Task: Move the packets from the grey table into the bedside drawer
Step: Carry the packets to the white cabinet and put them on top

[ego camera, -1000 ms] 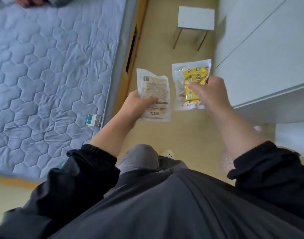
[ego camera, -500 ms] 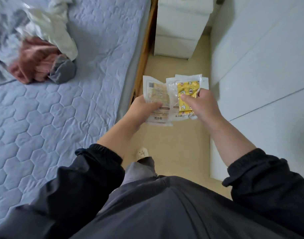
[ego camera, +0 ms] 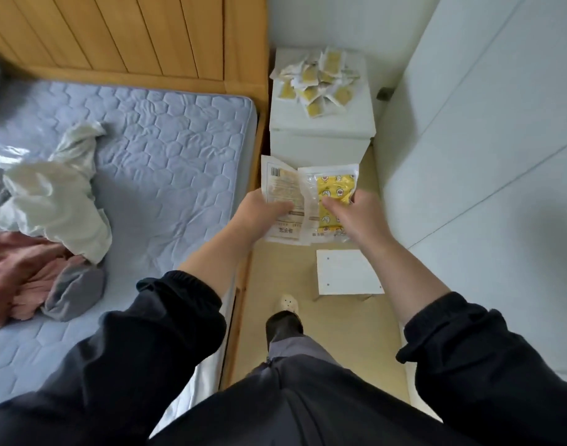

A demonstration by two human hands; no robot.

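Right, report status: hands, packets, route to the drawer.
Left hand grips beige packet, right hand grips yellow packet. Nightstand ahead, drawers look shut. Stool on floor between.

The beige packet [ego camera: 283,192] shows a barcode [ego camera: 275,172]; its print is unreadable.

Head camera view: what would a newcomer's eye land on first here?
Centre frame, the left hand grips a flat beige plastic packet and the right hand a clear packet with yellow cartoon print, edges overlapping. Beyond them a heap of small yellow-and-white sachets lies on top of the white bedside cabinet. At left, crumpled white, pink and grey clothes sit on the blue quilted mattress.
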